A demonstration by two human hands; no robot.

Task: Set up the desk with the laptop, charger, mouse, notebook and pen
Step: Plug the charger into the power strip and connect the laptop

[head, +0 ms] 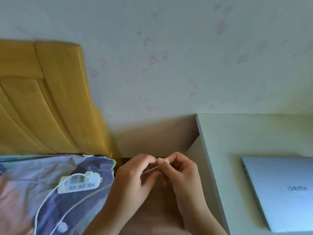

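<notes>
Hands [159,168] pinch cable [149,170], plug end hidden; laptop [281,192] cropped

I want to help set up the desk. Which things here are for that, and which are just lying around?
For the job:
- laptop, closed on the desk
- charger cable, pinched by left hand and right hand
- power strip on the bed

Just lying about:
- patterned bedding
- yellow headboard

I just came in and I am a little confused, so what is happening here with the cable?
A person holds the end of a white charger cable with both hands, the left hand and the right hand pinching it between bed and desk. A white power strip lies on the bedding. The laptop sits closed on the desk, not yet plugged in.
</notes>
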